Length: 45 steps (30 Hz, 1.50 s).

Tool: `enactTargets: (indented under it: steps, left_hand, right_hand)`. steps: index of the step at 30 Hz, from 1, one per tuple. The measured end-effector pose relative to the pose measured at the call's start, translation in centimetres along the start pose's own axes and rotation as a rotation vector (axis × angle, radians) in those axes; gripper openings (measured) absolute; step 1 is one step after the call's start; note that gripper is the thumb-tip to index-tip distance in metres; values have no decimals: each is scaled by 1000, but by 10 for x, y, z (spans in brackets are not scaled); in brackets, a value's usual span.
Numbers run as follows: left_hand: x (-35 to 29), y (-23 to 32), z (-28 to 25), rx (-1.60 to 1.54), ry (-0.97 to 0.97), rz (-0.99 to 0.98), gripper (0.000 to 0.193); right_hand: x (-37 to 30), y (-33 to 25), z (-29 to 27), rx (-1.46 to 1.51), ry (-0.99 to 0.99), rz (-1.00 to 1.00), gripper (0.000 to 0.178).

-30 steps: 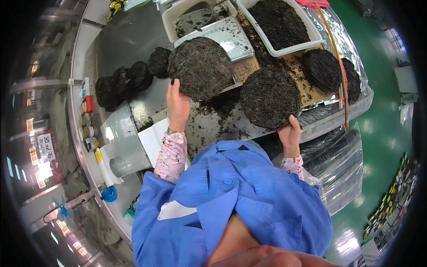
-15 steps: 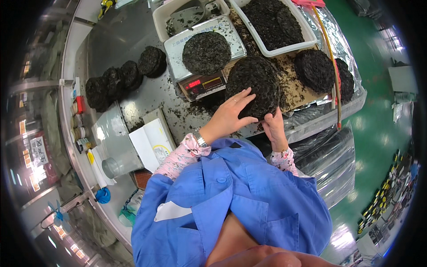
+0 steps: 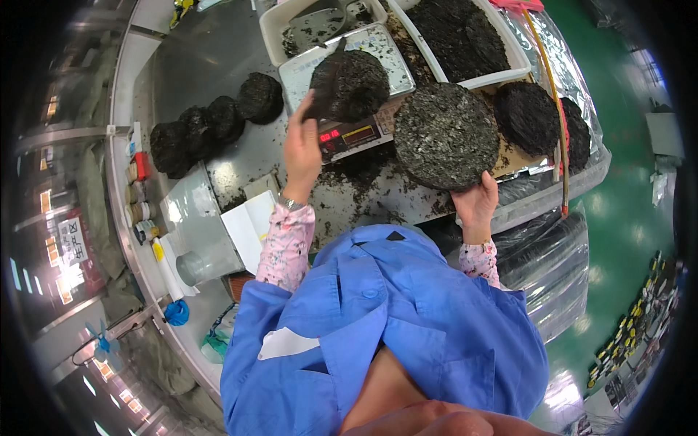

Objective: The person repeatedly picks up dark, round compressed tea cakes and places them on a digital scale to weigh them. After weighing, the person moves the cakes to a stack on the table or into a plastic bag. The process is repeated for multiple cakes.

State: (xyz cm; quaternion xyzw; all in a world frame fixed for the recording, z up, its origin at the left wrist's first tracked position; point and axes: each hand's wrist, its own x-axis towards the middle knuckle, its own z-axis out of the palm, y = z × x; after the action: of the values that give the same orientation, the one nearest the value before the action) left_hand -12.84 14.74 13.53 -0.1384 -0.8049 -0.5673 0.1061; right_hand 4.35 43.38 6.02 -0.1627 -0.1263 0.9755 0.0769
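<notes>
My right hand (image 3: pixel 476 205) grips a large round cake of dried seaweed-like flakes (image 3: pixel 446 136) by its near edge. The thumb is at its front edge and the other fingers are partly hidden behind it. Over the silver scale (image 3: pixel 401 73) is a smaller dark cake (image 3: pixel 358 87), its left side darker and blurred. My left hand (image 3: pixel 302 149) has its fingers at that left edge, gripping it; the fingertips are smeared by motion. Whether this cake still rests fully on the pan I cannot tell. The scale's red display is lit.
More dark cakes lie in a row (image 3: pixel 200 131) at left and at right (image 3: pixel 525 118). Behind stand a white tub (image 3: pixel 511 75) of dark flakes and a smaller white bin (image 3: pixel 273 29) holding a scoop. White paper (image 3: pixel 247 227) lies near my left forearm. A yellowish stick (image 3: pixel 550 94) crosses the right side.
My left hand has left the large cake and moved left to the cake at the scale. The large cake is now tilted up in my right hand, showing a lighter, greener face. The display changed.
</notes>
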Motion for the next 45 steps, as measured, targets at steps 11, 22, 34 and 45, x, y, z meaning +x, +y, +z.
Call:
enactTargets:
  steps: [11, 22, 34, 45]
  left_hand:
    - [-12, 41, 29, -733, -105, -564, 42]
    - [-33, 81, 72, 182, -329, 227, 17]
    - [-35, 83, 78, 56, -449, -39, 11]
    - [156, 0, 50, 573, -139, 396, 67]
  right_hand:
    - [2, 14, -1, -2, -1, 90, 50]
    - [-22, 38, 0, -82, -99, 103, 53]
    - [-27, 29, -2, -241, -68, 64, 56]
    - [-7, 36, -35, 52, 0, 103, 45]
